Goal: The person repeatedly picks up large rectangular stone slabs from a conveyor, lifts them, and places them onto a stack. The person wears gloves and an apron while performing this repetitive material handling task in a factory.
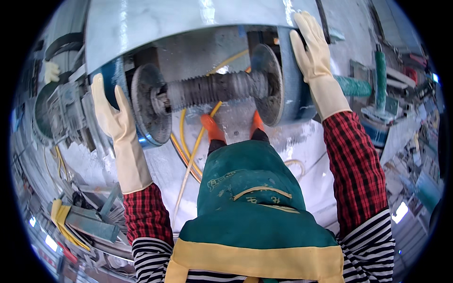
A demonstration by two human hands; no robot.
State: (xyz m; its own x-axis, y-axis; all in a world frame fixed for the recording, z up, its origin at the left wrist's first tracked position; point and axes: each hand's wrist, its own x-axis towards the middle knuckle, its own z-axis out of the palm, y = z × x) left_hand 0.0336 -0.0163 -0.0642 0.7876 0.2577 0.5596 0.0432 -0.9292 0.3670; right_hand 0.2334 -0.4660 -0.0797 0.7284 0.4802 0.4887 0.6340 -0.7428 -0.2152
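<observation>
A wide, pale glossy sheet (198, 14) lies across the top of the view over a machine with two wheels. My left hand (112, 111), in a cream rubber glove, is open with thumb and fingers apart beside the left blue wheel band (147, 139). My right hand (312, 52), gloved alike, is open and stretched out at the sheet's right side, along the right blue band (295, 70). Whether either palm presses on the bands or the sheet, I cannot tell. Between the wheels runs a dark ribbed shaft (214, 92) with a round disc (151, 104) at its left end.
Yellow hoses (186, 137) run across the wet floor under the shaft, near my orange boots (212, 126). A green pipe (353, 87) juts out at the right. A motor-like machine (71, 111) stands at the left, above a yellow cloth (60, 217) on metal parts.
</observation>
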